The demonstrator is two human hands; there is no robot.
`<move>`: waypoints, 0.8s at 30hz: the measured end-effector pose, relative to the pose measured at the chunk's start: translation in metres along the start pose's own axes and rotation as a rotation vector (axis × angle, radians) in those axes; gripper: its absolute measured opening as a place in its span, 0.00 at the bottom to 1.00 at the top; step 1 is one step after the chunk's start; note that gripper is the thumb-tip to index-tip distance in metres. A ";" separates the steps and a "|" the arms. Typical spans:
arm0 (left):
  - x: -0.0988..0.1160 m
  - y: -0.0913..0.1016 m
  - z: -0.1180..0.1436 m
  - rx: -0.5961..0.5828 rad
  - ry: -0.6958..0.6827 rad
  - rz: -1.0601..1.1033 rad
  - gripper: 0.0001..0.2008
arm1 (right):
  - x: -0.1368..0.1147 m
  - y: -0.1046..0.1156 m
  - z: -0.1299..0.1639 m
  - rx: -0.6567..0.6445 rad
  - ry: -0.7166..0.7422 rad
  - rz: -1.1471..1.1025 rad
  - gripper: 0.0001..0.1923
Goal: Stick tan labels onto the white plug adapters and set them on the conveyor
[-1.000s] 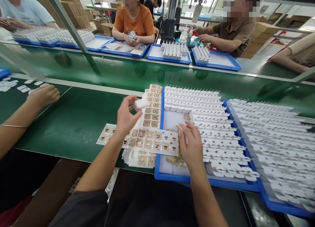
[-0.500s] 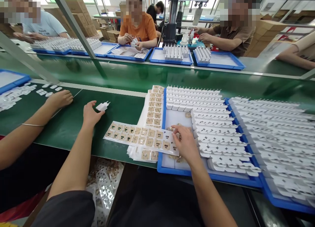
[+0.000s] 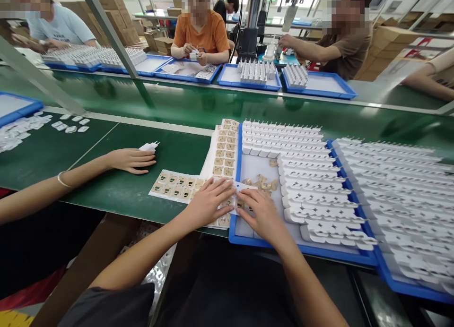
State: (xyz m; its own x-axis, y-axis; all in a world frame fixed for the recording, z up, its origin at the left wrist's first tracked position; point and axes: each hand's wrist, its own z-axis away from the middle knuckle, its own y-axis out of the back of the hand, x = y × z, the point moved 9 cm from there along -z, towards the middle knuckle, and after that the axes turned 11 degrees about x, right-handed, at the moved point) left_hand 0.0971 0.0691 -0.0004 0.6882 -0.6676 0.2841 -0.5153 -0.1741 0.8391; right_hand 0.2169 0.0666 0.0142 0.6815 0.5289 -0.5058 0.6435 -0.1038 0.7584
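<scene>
My left hand lies flat on a white label sheet of small tan stickers, fingers spread. My right hand rests on the same sheet's right end, fingertips meeting the left hand's over the edge of a blue tray. Whether a sticker is pinched between the fingers cannot be told. The tray holds rows of white plug adapters and several loose tan pieces. A single white plug adapter lies on the green belt, where a co-worker's hand touches it.
A second label sheet leans against the tray's left rim. Another blue tray full of adapters sits at right. Small white parts lie at left. People across the green belt work at blue trays.
My left hand let go of the white adapter on the belt and came back onto the label sheet beside my right hand. The co-worker's hand moved right to the adapter.
</scene>
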 end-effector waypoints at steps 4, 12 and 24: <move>-0.007 -0.003 0.004 0.015 0.016 0.003 0.25 | 0.002 -0.001 0.004 0.022 -0.009 -0.039 0.16; -0.005 -0.008 0.000 -0.034 0.039 0.029 0.26 | 0.007 -0.004 0.005 0.042 -0.044 -0.073 0.12; -0.007 -0.008 0.003 0.013 0.099 0.047 0.25 | 0.007 -0.003 0.005 0.085 -0.125 -0.089 0.12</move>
State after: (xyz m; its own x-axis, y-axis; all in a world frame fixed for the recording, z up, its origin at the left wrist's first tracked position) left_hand 0.0951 0.0730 -0.0105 0.7100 -0.6004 0.3681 -0.5542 -0.1538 0.8180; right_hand 0.2209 0.0663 0.0062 0.6548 0.4310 -0.6208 0.7270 -0.1348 0.6732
